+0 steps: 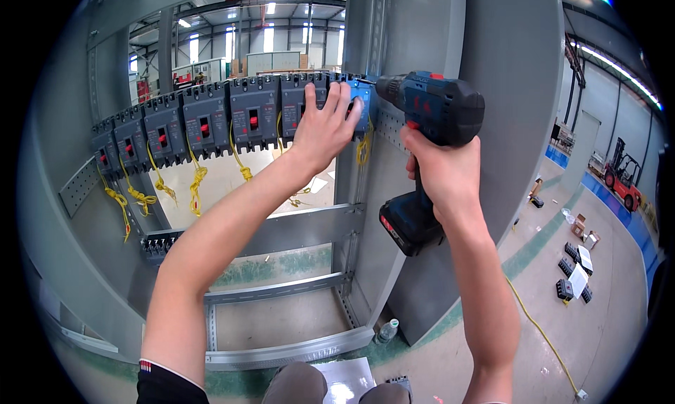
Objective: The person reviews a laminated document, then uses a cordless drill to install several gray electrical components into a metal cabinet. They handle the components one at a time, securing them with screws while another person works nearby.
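Observation:
My right hand (446, 172) is wrapped round the handle of a cordless drill (439, 105), blue and black with a red-marked battery at its base. The drill points left, its thin bit reaching the top of a blue-fronted circuit breaker (361, 93) at the right end of a row. Across the row's right end lies my left hand (325, 123), fingers spread over the blue-fronted breaker and its dark grey neighbour. More dark grey circuit breakers (254, 116) with red switches continue leftward, side by side. Bundled yellow wires (197, 183) hang from them.
A grey metal cabinet frame (281, 232) surrounds the row, with a tall side panel (485, 24) at right. A bottle (387, 331) stands by its base. On the floor at right are loose breakers (564, 289), small cartons (578, 225) and a yellow cable (541, 334). A red forklift (621, 179) stands farther off.

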The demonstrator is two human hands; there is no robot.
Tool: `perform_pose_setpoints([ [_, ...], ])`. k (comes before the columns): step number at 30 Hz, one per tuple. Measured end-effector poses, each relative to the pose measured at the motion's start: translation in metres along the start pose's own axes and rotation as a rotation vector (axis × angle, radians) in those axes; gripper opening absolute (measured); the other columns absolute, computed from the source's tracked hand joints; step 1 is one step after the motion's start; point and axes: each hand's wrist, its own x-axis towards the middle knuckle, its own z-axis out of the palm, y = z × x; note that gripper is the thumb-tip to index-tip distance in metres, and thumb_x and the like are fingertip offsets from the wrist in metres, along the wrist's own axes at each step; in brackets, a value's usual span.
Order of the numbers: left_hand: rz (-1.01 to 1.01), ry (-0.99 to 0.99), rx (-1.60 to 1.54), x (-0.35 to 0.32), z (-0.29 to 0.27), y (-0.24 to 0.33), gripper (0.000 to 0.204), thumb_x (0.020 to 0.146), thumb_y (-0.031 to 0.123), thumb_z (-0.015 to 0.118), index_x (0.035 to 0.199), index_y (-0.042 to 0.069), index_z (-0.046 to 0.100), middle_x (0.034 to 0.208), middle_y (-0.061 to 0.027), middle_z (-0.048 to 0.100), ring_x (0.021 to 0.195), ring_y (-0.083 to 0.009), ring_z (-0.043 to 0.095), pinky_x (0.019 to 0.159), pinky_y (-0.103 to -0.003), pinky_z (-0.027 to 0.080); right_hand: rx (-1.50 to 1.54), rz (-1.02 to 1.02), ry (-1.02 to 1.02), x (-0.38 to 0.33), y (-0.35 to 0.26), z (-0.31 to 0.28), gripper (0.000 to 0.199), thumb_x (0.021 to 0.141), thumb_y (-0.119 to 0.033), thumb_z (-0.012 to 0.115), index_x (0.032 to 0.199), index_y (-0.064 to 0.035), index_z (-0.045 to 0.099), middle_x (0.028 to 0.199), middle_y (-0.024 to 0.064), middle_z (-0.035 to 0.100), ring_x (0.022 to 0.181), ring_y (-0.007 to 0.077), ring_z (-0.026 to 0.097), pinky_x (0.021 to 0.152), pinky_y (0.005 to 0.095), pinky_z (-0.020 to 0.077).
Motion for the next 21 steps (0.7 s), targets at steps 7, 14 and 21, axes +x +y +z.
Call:
perform_pose_setpoints([
  [7, 0.014, -0.004, -0.025, -0.0007, -0.0002, -0.0026, 0.051, 0.078, 0.008, 0.064, 0.128, 0.002, 0.054, 0.131, -0.0251, 0.046, 0.125, -0.0369, 0.043, 0.099, -0.065, 0.031, 0.0, 0.002, 0.01, -0.0015, -0.0009, 0.0018, 0.01, 0.08, -0.007, 0.068, 0.086, -0.0006, 0.064, 0.064, 0.0013, 0.058, 0.052, 0.0096, 0.054, 0.051, 0.0269, 0.0454],
  [14, 0.019, -0.012, -0.051, -0.003, -0.0006, 0.0014, 0.051, 0.078, 0.008, 0.064, 0.128, 0.002, 0.054, 0.129, -0.0251, 0.046, 0.125, -0.0372, 0.043, 0.101, -0.068, 0.028, -0.029, 0.033, 0.006, -0.0017, 0.002, -0.0018, 0.011, 0.08, -0.006, 0.069, 0.089, -0.0007, 0.064, 0.066, 0.0012, 0.059, 0.053, 0.0094, 0.054, 0.05, 0.0269, 0.0449],
  [21, 0.009, -0.014, -0.037, -0.0017, -0.0029, 0.003, 0.052, 0.078, 0.008, 0.064, 0.128, 0.002, 0.054, 0.13, -0.0247, 0.046, 0.126, -0.0369, 0.043, 0.101, -0.066, 0.03, 0.026, 0.003, -0.003, -0.0016, 0.0044, -0.0026, 0.01, 0.081, -0.005, 0.069, 0.088, -0.0002, 0.064, 0.068, 0.0011, 0.059, 0.053, 0.0093, 0.055, 0.05, 0.0269, 0.0454],
])
